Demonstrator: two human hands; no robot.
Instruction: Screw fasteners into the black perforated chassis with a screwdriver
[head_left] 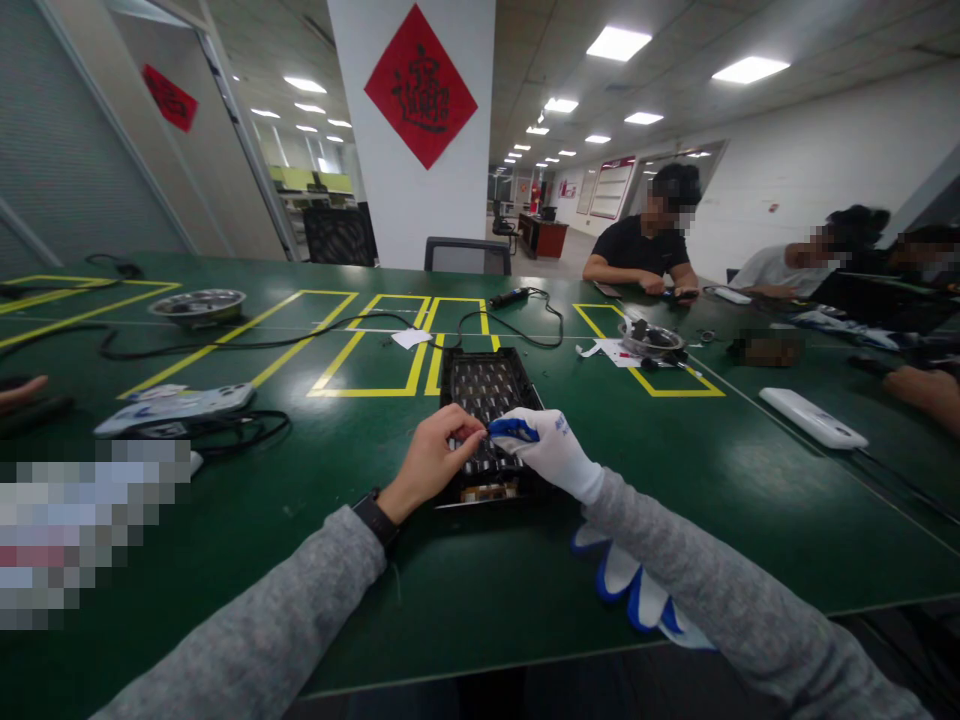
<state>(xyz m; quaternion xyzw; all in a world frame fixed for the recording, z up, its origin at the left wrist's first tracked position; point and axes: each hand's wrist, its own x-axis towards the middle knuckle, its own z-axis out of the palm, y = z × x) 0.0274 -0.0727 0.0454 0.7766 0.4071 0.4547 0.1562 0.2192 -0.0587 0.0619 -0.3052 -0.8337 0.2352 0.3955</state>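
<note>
A black open case (484,380) lies on the green table, with rows of shiny metallic pieces inside. My left hand (439,450), bare with a dark watch at the wrist, is over its near left part. The thumb and forefinger are pinched together; whatever lies between them is too small to name. From the right, my right hand (555,450) reaches over the case in a white glove with blue-coated fingers. Its fingertips are also pressed together close to the left ones, and their contents are hidden. Beneath my right forearm rests a loose white-and-blue glove (637,590).
Metal bowls (199,307) stand at the left and, holding small parts, at the right (651,338). A corded black tool (510,298) lies beyond the case. A white device (812,418) is at right. Co-workers (649,240) sit across the table; another person's hand (22,393) shows at left.
</note>
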